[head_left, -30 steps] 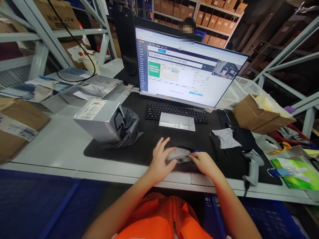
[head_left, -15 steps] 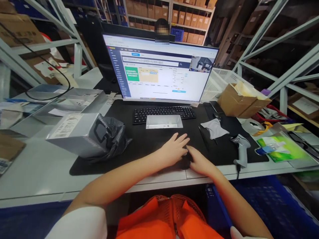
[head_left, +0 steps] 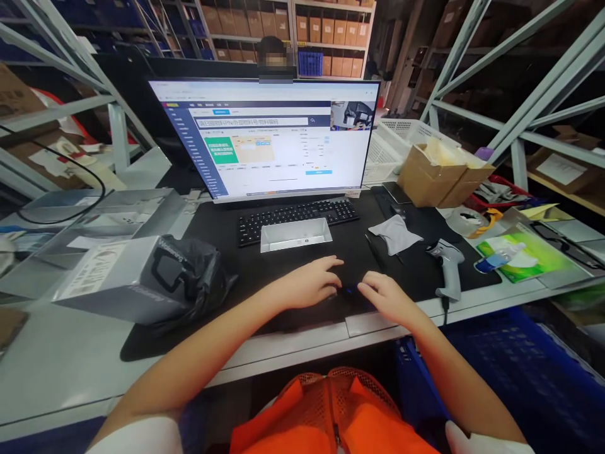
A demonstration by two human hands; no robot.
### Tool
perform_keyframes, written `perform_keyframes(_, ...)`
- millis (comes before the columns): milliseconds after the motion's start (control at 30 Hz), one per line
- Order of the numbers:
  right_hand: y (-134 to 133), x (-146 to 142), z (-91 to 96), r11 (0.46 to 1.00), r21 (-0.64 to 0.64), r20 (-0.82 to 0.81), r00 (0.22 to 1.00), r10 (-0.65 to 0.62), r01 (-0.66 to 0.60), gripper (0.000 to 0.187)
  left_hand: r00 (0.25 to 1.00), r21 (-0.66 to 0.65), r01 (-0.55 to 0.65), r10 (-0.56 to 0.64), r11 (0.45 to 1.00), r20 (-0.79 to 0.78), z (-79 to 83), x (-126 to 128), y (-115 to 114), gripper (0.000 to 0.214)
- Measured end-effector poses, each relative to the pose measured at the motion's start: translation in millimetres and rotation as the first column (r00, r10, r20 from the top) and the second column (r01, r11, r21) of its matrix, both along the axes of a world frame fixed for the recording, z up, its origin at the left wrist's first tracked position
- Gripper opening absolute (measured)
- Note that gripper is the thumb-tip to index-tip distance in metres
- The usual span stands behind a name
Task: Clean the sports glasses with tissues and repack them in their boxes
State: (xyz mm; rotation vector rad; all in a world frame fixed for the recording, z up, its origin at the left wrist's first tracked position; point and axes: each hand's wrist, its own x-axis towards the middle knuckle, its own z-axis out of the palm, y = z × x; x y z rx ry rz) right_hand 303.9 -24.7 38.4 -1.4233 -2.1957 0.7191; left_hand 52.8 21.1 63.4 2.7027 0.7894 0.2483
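Observation:
My left hand [head_left: 314,282] is over the black desk mat [head_left: 265,284], palm down, with its fingers apart and pointing right. Facing it across a small gap, my right hand [head_left: 385,296] has its fingers bent and close together. A dark patch with a small blue glint lies between the hands; against the black mat I cannot make out what it is, or whether my right fingers hold it. Beyond the hands a shallow silvery open tray [head_left: 297,239] sits at the front of the keyboard [head_left: 250,228].
A grey box [head_left: 118,277] partly in black plastic stands at left. A lit monitor [head_left: 265,151] rises behind. To the right are a grey cloth [head_left: 394,234], a barcode scanner [head_left: 448,271], a clear bottle with a blue label [head_left: 498,258], a tape roll [head_left: 466,222] and cardboard boxes [head_left: 435,180].
My hands were together over a dark thing; now they are apart, the left drawn to the left and the right a little to the right. The view has turned slightly right.

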Motion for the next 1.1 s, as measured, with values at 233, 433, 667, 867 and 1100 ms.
perform_keyframes(233, -7.3, -58.6, 39.6, 0.979, 0.089, -0.025, 0.982, 0.188, -0.185, 0.030, 0.965, -0.081, -0.203, 0.213, 0.976, 0.151, -12.4, -55.4, -23.4, 0.045)
perform_keyframes(433, -9.7, -119.3, 44.6, 0.901, 0.154, 0.053, 0.914, 0.403, -0.406, 0.030, 0.831, -0.115, -0.115, 0.158, 0.987, 0.534, -40.2, -67.1, -31.3, 0.056)
perform_keyframes(667, -27.3, -69.3, 27.5, 0.947, 0.148, -0.197, 0.930, 0.312, -0.286, 0.030, 0.869, -0.136, -0.180, 0.223, 0.974, 0.443, -38.1, -75.2, -38.4, 0.016)
perform_keyframes(867, -32.6, -47.9, -12.5, 0.988, 0.069, 0.094, 0.987, 0.133, -0.139, 0.098, 0.891, -0.250, -0.159, 0.248, 0.955, 0.381, -32.0, -81.2, -41.3, 0.022)
perform_keyframes(1100, -8.9, -81.1, -4.0, 0.974, 0.129, 0.282, 0.949, 0.142, -0.185, 0.109, 0.831, -0.325, -0.208, 0.342, 0.923, 0.439, -34.8, -87.9, -36.6, 0.042)
